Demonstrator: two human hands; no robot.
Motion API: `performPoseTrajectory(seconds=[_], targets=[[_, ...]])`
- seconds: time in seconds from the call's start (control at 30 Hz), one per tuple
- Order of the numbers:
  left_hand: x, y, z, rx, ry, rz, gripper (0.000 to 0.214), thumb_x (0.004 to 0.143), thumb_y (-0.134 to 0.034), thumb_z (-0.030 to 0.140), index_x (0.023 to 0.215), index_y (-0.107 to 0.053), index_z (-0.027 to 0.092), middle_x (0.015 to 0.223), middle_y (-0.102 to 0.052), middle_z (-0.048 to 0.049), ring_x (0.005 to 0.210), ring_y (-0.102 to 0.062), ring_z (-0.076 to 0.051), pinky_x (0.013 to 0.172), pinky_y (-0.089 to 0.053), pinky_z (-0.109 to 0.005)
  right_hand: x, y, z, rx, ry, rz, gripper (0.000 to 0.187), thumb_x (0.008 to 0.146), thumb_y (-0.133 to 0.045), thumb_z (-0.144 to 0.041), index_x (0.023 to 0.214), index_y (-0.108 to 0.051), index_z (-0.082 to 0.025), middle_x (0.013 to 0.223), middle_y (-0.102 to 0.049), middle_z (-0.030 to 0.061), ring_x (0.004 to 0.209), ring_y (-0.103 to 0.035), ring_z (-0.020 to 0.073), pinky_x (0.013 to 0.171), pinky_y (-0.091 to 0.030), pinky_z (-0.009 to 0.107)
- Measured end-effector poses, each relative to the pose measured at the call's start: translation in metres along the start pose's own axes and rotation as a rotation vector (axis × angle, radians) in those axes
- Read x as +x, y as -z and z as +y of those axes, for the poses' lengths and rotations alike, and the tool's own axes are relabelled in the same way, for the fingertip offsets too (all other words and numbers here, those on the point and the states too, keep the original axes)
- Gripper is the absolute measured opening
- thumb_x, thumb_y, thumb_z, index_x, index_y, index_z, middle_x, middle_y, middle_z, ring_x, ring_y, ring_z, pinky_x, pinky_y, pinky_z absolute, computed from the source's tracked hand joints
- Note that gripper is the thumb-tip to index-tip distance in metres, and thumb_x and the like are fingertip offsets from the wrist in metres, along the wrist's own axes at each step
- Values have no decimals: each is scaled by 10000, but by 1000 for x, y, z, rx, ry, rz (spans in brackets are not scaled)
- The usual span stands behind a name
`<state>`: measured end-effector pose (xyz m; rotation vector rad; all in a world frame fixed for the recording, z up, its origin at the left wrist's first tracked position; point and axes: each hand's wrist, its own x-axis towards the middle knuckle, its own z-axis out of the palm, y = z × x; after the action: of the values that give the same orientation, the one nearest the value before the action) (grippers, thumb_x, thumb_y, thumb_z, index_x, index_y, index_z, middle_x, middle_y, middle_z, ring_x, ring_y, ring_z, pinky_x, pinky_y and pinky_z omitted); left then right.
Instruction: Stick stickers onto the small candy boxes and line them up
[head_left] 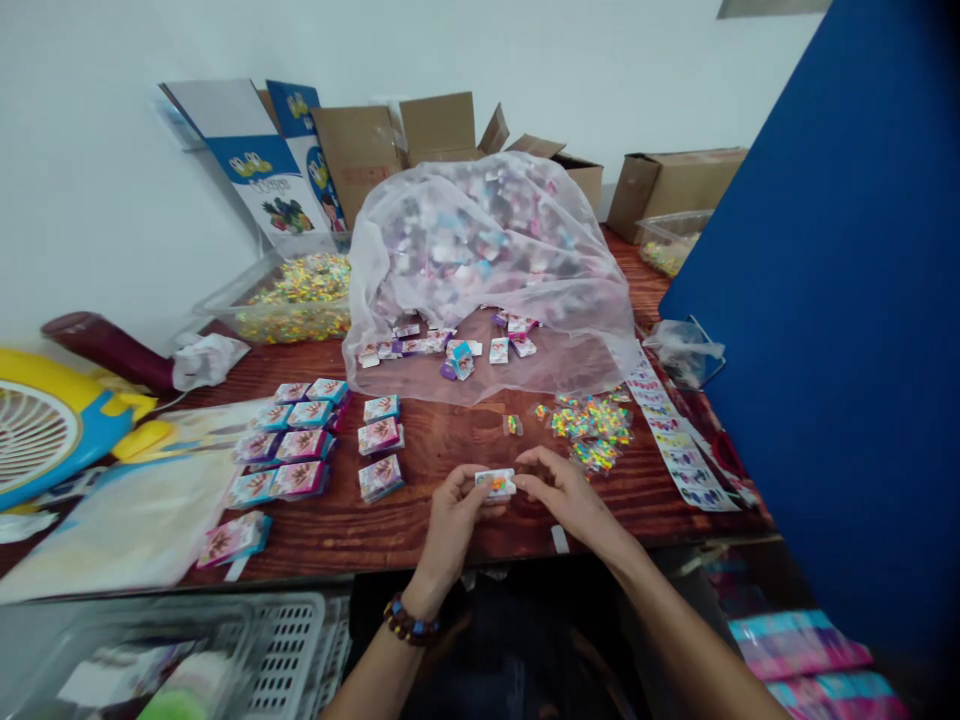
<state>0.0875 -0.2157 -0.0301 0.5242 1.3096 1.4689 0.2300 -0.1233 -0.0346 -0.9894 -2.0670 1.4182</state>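
My left hand [450, 525] and my right hand [562, 495] pinch a small white packet [496, 484] from either side, just above the reddish wooden table [442, 520]. Colourful bits show through the packet. Beyond my right hand lies a heap of small clear bags with bright multicoloured pieces [589, 425]. A strip of printed sticker sheets [675, 435] runs along the table's right side. Stacked pink and blue boxes [300, 440] stand to the left of my hands. A large clear bag full of packets [487, 260] sits behind, with loose packets [450, 350] spilling in front.
A clear tub of colourful pieces [292, 300] and open cardboard boxes [450, 140] stand at the back. A tall blue panel [817, 280] closes off the right. A white plastic basket [289, 650] sits below the near edge, and a round fan [45, 430] lies at left.
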Motion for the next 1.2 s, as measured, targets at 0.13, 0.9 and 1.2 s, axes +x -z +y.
performPoseTrajectory(seconds=[0.13,0.9,1.2], targets=[[3,-4,4,100,-16,-89,258,764,-654,356,903,-562,158,832,-664,-15,736,-666,-168,649,-571,-288,3,-10,6,183,9,-52,210,831,-577,-362,919,-636,-181,758,-614,-9,673,-536,128,601,-388,223],[192,7,41,1128,-732,176,175,748,-589,131,903,-531,190,1112,-598,-86,1308,-337,-263,1035,-297,-474,-21,-14,25,76,-76,-27,303,901,-445,-445,860,-615,-197,795,-613,-2,753,-552,152,677,-378,224],[135,-16,30,1084,-723,108,200,812,-598,309,922,-470,203,884,-596,-17,848,-581,-174,831,-462,-341,-22,-13,21,69,-83,-1,302,886,-467,-454,841,-619,-197,762,-601,0,721,-539,151,662,-392,219]])
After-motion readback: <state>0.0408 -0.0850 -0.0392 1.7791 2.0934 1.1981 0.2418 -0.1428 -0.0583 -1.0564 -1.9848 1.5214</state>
